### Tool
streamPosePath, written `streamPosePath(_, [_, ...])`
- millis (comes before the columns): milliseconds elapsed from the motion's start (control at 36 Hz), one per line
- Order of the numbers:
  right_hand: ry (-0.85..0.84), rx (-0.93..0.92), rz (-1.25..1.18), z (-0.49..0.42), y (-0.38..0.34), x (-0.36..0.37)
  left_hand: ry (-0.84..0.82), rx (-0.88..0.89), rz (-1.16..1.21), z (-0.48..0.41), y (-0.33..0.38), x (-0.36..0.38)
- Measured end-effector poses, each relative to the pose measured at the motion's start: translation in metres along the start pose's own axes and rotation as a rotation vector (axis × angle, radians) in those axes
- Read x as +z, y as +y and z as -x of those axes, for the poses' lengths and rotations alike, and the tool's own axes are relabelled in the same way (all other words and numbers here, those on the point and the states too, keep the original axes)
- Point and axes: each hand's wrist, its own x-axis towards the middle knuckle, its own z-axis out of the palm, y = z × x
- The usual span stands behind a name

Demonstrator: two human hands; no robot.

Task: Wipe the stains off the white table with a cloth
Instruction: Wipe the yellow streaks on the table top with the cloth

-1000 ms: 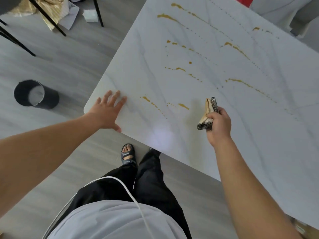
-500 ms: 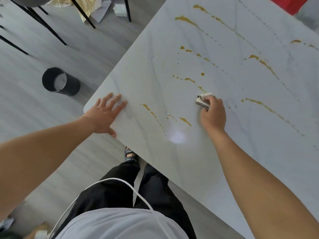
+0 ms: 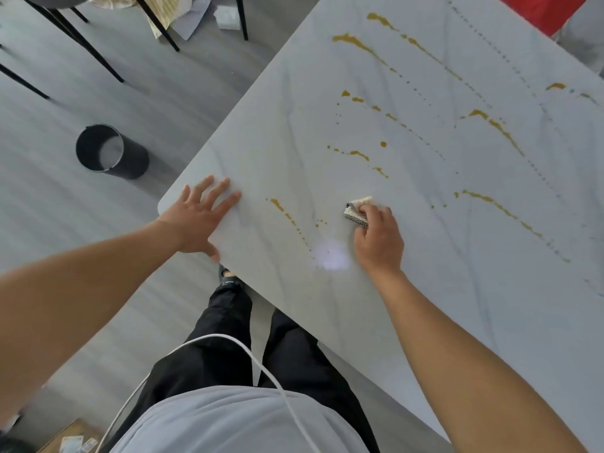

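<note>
The white marble-look table (image 3: 425, 289) carries several yellow-brown streaks; the nearest stain (image 3: 287, 215) runs between my two hands. My right hand (image 3: 379, 237) grips a small folded cloth (image 3: 357, 210), cream with a dark patterned edge, and holds it down on the tabletop. Most of the cloth is hidden under my fingers. My left hand (image 3: 199, 220) lies flat with fingers spread on the table's near left corner, holding nothing.
A black bucket (image 3: 109, 152) stands on the grey floor left of the table. Black chair legs (image 3: 94, 53) and crumpled cloths (image 3: 176, 14) lie at the top left. My legs stand at the table's near edge. Something red (image 3: 542, 11) sits at the far right.
My right hand brought the cloth from the air down onto the table, then slid it toward me and left; the small stain that lay beside it is no longer visible. My left hand stayed put.
</note>
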Motion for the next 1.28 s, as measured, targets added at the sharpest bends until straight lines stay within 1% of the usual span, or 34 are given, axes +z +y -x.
streamPosePath(28, [0.012,0.046,-0.015,0.003,-0.005,0.003,0.0,0.002,0.001,0.0,0.0,0.001])
streamPosePath(56, [0.012,0.038,-0.004,0.009,-0.011,0.006,0.001,0.004,-0.001,0.0,-0.001,0.001])
streamPosePath(111, [-0.032,-0.099,0.045,0.025,-0.016,0.014,-0.002,0.007,-0.006,0.0,-0.001,0.001])
streamPosePath(194, [-0.16,-0.384,0.113,0.045,-0.016,0.019,-0.02,0.012,-0.012,-0.001,-0.001,-0.001])
streamPosePath(250, [-0.208,-0.454,0.125,0.046,-0.014,0.018,-0.028,0.016,-0.012,-0.001,-0.001,-0.002])
streamPosePath(278, [-0.193,-0.422,0.121,0.045,-0.015,0.016,-0.024,0.016,-0.016,-0.001,-0.002,-0.001])
streamPosePath(306, [-0.161,-0.339,0.106,0.044,-0.017,0.016,-0.021,0.019,-0.02,-0.002,-0.003,0.0])
streamPosePath(389, [-0.014,0.064,0.006,0.043,-0.029,0.019,-0.02,0.024,-0.017,-0.003,-0.003,0.002])
streamPosePath(417, [0.012,0.108,-0.005,0.047,-0.036,0.022,-0.018,0.027,-0.014,-0.002,-0.005,0.003])
streamPosePath(444, [0.008,0.066,0.023,0.052,-0.041,0.024,-0.015,0.03,-0.013,-0.003,-0.004,0.004])
streamPosePath(528, [-0.135,-0.253,0.111,0.067,-0.041,0.034,-0.006,0.04,-0.011,-0.006,-0.005,0.006])
streamPosePath(583, [-0.227,-0.349,0.125,0.067,-0.04,0.034,0.003,0.047,-0.012,-0.006,-0.007,0.008])
streamPosePath(611, [-0.226,-0.338,0.136,0.065,-0.041,0.031,0.005,0.05,-0.011,-0.007,-0.008,0.009])
streamPosePath(639, [-0.192,-0.284,0.13,0.062,-0.041,0.029,0.008,0.052,-0.006,-0.007,-0.008,0.01])
streamPosePath(722, [-0.028,0.065,0.033,0.055,-0.044,0.028,0.014,0.06,0.01,-0.009,-0.009,0.013])
streamPosePath(750, [0.007,0.119,0.021,0.058,-0.048,0.03,0.014,0.063,0.013,-0.009,-0.009,0.014])
streamPosePath(778, [0.011,0.099,0.041,0.063,-0.054,0.033,0.018,0.067,0.011,-0.01,-0.011,0.014])
streamPosePath(833, [-0.04,-0.086,0.103,0.078,-0.061,0.042,0.019,0.072,0.006,-0.01,-0.011,0.015])
streamPosePath(889, [-0.145,-0.294,0.147,0.09,-0.06,0.046,0.02,0.08,0.013,-0.011,-0.011,0.016])
streamPosePath(917, [-0.198,-0.368,0.167,0.092,-0.059,0.047,0.021,0.084,0.016,-0.011,-0.011,0.016])
streamPosePath(972, [-0.272,-0.43,0.192,0.088,-0.054,0.044,0.028,0.09,0.017,-0.012,-0.012,0.017])
streamPosePath(1000, [-0.289,-0.414,0.201,0.083,-0.054,0.04,0.03,0.092,0.017,-0.012,-0.013,0.017])
streamPosePath(1028, [-0.276,-0.359,0.206,0.078,-0.054,0.036,0.031,0.095,0.017,-0.013,-0.013,0.018])
streamPosePath(1111, [-0.086,-0.007,0.116,0.069,-0.061,0.034,0.036,0.101,0.015,-0.013,-0.013,0.02])
streamPosePath(1139, [-0.032,0.061,0.092,0.07,-0.065,0.036,0.04,0.103,0.011,-0.014,-0.014,0.02])
streamPosePath(1167, [-0.008,0.071,0.094,0.073,-0.07,0.04,0.043,0.106,0.006,-0.013,-0.014,0.021])
streamPosePath(1250, [-0.02,-0.044,0.123,0.094,-0.079,0.054,0.051,0.113,-0.003,-0.013,-0.015,0.021])
streamPosePath(1278, [-0.018,-0.049,0.123,0.101,-0.081,0.057,0.053,0.116,-0.006,-0.013,-0.015,0.021])
